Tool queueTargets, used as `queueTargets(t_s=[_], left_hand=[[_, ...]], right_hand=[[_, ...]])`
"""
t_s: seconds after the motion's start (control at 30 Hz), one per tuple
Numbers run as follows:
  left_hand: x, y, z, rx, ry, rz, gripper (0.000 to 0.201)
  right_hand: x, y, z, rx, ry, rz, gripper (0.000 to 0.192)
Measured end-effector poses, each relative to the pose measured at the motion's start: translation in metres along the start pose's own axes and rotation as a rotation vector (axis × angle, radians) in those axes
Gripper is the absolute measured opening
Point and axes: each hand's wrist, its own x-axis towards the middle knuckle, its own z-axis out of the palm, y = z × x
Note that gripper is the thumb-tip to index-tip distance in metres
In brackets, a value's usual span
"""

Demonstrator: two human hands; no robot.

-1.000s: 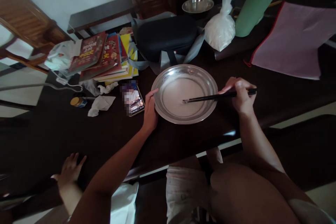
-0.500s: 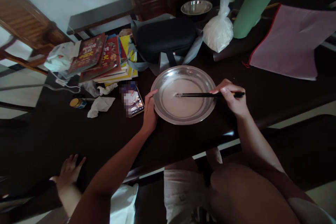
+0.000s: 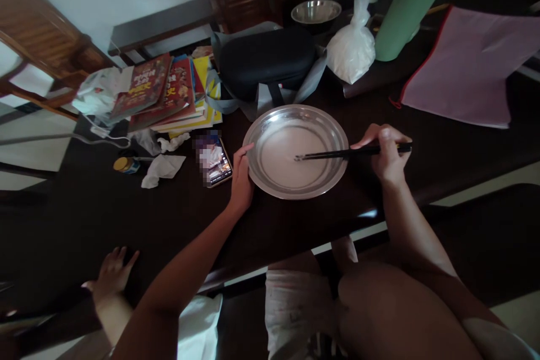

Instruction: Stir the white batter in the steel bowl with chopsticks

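A wide metal bowl (image 3: pixel 341 167) stands on the dark table, with a pale, milky liquid (image 3: pixel 291 160) in it. My left hand (image 3: pixel 242 180) grips the bowl's left rim, its fingers over the edge and the thumb hidden. Closed around a pair of black chopsticks (image 3: pixel 337 153), my right hand (image 3: pixel 388 154) is to the right of the bowl. The tips of the chopsticks reach into the liquid near its middle. Just left of my left hand lies a lit phone (image 3: pixel 214 160), partly blurred out.
Behind the bowl sits a black case (image 3: pixel 268 59) with grey straps. A knotted bag of white powder (image 3: pixel 351 53) and a green cylinder (image 3: pixel 413 11) stand at the back right. Books (image 3: pixel 143 87), tissues (image 3: pixel 163 170) and a small jar (image 3: pixel 125 165) lie left. Another person's hand (image 3: pixel 112 275) rests on the table.
My right hand has moved to the right, drawing the chopsticks' tips rightward and slightly nearer to me through the liquid. My left hand keeps its place on the bowl.
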Motion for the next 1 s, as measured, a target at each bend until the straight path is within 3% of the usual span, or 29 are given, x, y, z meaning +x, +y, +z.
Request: queueTargets(t_s=[0.17, 0.33, 0.53, 0.67, 0.73, 0.87, 1.0], left_hand=[[0.0006, -0.0012, 0.0009, -0.004, -0.008, 0.003, 0.037], [0.0006, -0.0041, 0.0006, -0.046, -0.007, -0.021, 0.039], [0.0013, -0.0025, 0.0011, -0.036, 0.006, -0.007, 0.042], [0.0018, -0.0043, 0.0008, -0.048, 0.0, 0.006, 0.041], [0.002, -0.0057, 0.0005, -0.054, -0.009, 0.014, 0.041], [0.0013, -0.0048, 0.0005, -0.029, -0.012, 0.013, 0.042], [0.0009, -0.0026, 0.0012, -0.024, 0.001, 0.012, 0.042]], right_hand=[[0.0011, 0.0008, -0.0004, -0.055, -0.247, -0.011, 0.035], [0.0004, 0.0019, -0.0004, -0.011, -0.012, -0.043, 0.044], [0.0002, 0.0026, -0.001, -0.079, -0.228, 0.0, 0.035], [0.0007, 0.0013, -0.0001, -0.03, -0.033, -0.014, 0.044], [0.0005, 0.0009, -0.0001, 0.007, -0.049, 0.003, 0.047], [0.0008, 0.0023, 0.0001, -0.048, -0.241, -0.014, 0.034], [0.0009, 0.0023, 0.0008, -0.023, -0.048, -0.037, 0.039]])
